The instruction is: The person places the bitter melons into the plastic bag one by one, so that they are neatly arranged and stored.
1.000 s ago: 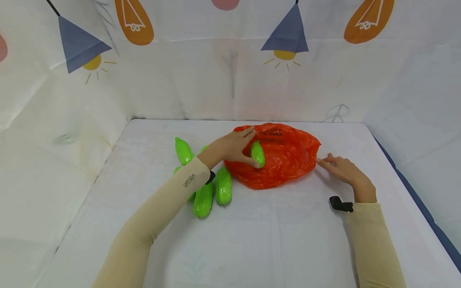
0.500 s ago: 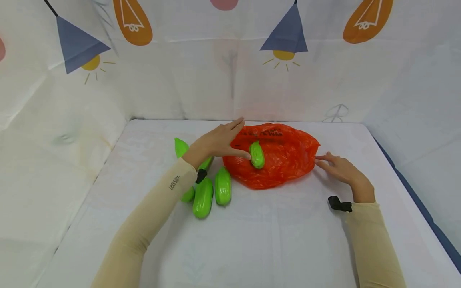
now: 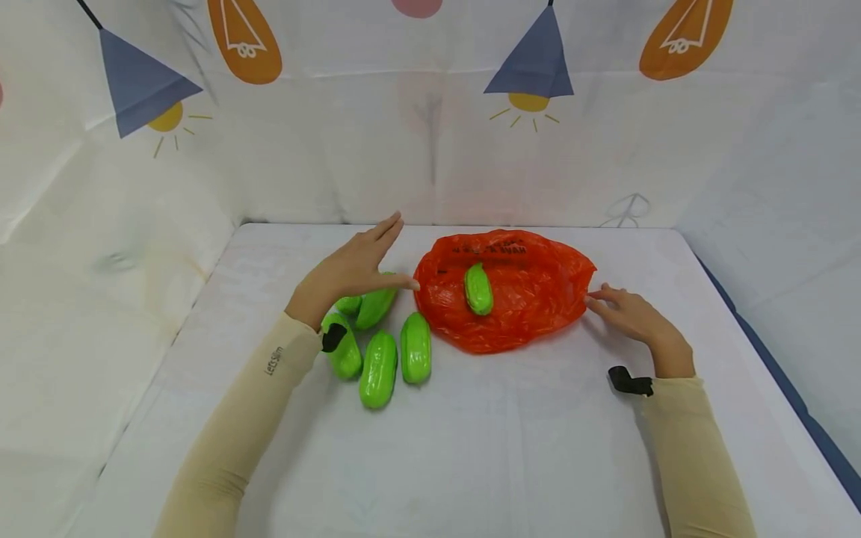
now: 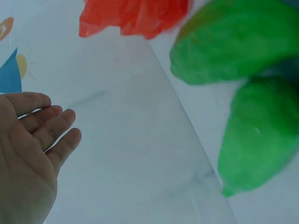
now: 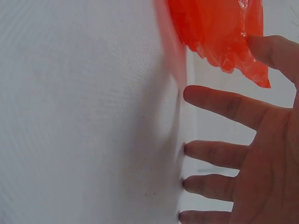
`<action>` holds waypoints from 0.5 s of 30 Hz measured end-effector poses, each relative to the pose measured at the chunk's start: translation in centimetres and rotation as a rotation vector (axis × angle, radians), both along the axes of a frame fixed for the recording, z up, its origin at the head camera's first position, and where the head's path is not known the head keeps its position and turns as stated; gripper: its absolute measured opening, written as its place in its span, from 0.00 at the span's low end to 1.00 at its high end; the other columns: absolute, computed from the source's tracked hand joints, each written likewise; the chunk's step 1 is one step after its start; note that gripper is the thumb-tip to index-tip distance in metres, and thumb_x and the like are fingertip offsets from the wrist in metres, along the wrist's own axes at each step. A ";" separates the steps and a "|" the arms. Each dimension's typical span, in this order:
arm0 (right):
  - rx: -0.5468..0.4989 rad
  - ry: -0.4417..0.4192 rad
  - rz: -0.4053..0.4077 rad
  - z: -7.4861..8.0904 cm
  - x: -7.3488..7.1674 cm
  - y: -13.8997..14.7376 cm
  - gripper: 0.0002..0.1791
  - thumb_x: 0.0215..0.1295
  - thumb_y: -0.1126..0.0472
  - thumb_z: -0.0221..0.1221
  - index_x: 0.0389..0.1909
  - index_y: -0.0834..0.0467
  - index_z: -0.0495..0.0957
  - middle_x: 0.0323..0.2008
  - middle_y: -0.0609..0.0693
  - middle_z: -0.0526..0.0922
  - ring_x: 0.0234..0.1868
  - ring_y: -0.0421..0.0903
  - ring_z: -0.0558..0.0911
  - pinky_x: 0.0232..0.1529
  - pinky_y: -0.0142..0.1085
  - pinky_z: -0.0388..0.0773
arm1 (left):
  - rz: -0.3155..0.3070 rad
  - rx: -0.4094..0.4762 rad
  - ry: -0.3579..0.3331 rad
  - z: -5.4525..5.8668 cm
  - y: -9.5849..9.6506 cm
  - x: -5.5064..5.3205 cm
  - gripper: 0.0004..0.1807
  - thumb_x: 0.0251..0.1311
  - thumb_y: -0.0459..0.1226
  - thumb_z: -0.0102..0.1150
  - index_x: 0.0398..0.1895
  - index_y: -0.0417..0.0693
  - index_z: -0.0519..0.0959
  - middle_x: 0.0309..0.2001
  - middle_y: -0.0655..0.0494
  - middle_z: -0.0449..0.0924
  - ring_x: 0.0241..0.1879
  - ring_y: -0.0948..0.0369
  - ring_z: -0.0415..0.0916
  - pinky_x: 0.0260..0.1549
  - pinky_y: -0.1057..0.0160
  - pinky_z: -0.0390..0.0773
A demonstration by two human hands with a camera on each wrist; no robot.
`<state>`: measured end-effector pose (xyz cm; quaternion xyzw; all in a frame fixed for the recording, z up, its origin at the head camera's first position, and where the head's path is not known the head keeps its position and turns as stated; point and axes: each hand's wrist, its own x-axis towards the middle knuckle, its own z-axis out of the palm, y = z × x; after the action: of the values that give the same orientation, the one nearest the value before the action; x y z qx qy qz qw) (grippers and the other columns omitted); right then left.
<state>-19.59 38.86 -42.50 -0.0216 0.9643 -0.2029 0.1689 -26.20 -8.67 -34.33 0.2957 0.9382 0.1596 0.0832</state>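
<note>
A red plastic bag (image 3: 531, 291) with dark print lies on the white table, one glossy green gourd-like vegetable (image 3: 479, 289) resting on or in it; which, I cannot tell. My left hand (image 3: 353, 265) hovers left of the bag, fingers extended and holding nothing. Below and beside it lie several more green vegetables (image 3: 379, 370), some partly covered by the hand and wrist. Two of these vegetables (image 4: 259, 135) appear large and blurred in the left wrist view. At the bag's right edge is my right hand (image 3: 628, 317); its thumb touches the plastic, the other fingers spread straight (image 5: 219, 154).
The white table (image 3: 471, 463) has a back edge just behind the bag. A white cloth wall (image 3: 370, 149) printed with lamps and bulbs rises behind it, with further cloth at both sides. Each wrist wears a small black mount (image 3: 630, 381).
My left hand has let go of the green vegetable at the bag and moved left, over the other vegetables. The right hand stays at the bag's edge.
</note>
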 end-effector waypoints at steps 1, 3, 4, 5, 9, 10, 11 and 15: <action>-0.001 0.001 0.001 0.0 0.0 0.0 0.41 0.73 0.33 0.40 0.69 0.64 0.66 0.73 0.71 0.51 0.72 0.73 0.49 0.65 0.72 0.50 | 0.009 0.002 0.004 -0.1 -0.6 0.1 0.61 0.52 0.72 0.54 0.79 0.54 0.37 0.80 0.58 0.32 0.78 0.48 0.44 0.73 0.43 0.53; -0.008 0.000 -0.001 0.0 0.0 -0.1 0.41 0.73 0.34 0.40 0.69 0.63 0.66 0.73 0.70 0.51 0.73 0.73 0.48 0.65 0.73 0.49 | 0.031 0.005 0.014 -0.2 -1.8 0.2 0.61 0.53 0.71 0.55 0.79 0.54 0.37 0.80 0.58 0.33 0.77 0.46 0.44 0.72 0.41 0.54; -0.016 0.000 -0.003 0.0 0.0 -0.2 0.41 0.73 0.34 0.40 0.69 0.63 0.66 0.74 0.70 0.51 0.73 0.73 0.47 0.65 0.73 0.49 | 0.045 0.006 0.016 -0.3 -2.4 0.3 0.61 0.53 0.71 0.55 0.79 0.54 0.37 0.80 0.58 0.32 0.77 0.45 0.44 0.72 0.41 0.54; -0.022 -0.001 -0.003 0.0 0.0 -0.3 0.40 0.73 0.34 0.41 0.69 0.63 0.66 0.74 0.70 0.51 0.73 0.73 0.46 0.65 0.73 0.48 | 0.063 0.008 0.019 -0.3 -3.1 0.4 0.61 0.52 0.71 0.55 0.79 0.54 0.37 0.80 0.58 0.32 0.77 0.45 0.44 0.72 0.40 0.54; -0.042 0.004 0.006 0.1 0.0 -0.5 0.39 0.73 0.36 0.43 0.69 0.64 0.65 0.74 0.70 0.51 0.73 0.74 0.46 0.64 0.74 0.48 | 0.118 0.022 0.017 -0.7 -5.5 0.8 0.62 0.53 0.71 0.56 0.79 0.51 0.37 0.80 0.56 0.33 0.77 0.44 0.42 0.72 0.39 0.52; -0.044 0.007 0.010 0.1 0.0 -0.5 0.39 0.73 0.36 0.43 0.69 0.64 0.65 0.73 0.70 0.51 0.73 0.74 0.46 0.64 0.73 0.48 | 0.126 0.023 0.016 -0.8 -6.1 0.9 0.62 0.53 0.70 0.56 0.79 0.50 0.37 0.80 0.55 0.33 0.77 0.44 0.41 0.72 0.39 0.51; -0.043 0.010 0.012 0.1 0.0 -0.5 0.39 0.73 0.37 0.43 0.69 0.64 0.64 0.73 0.70 0.51 0.73 0.74 0.46 0.64 0.73 0.49 | 0.132 0.023 0.016 -1.0 -6.6 1.0 0.62 0.53 0.69 0.57 0.79 0.49 0.38 0.80 0.54 0.34 0.77 0.45 0.41 0.72 0.39 0.51; -0.058 0.039 0.021 0.1 0.0 -0.6 0.38 0.74 0.38 0.44 0.70 0.65 0.63 0.73 0.70 0.53 0.73 0.72 0.50 0.66 0.71 0.51 | 0.144 0.025 -0.005 -1.9 -8.2 1.7 0.61 0.55 0.67 0.58 0.79 0.47 0.37 0.80 0.52 0.35 0.77 0.43 0.41 0.72 0.39 0.50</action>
<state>-19.64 38.25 -42.44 -0.0407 0.9609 -0.2284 0.1514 -24.48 -16.91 -36.26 0.2281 0.9547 0.1777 0.0701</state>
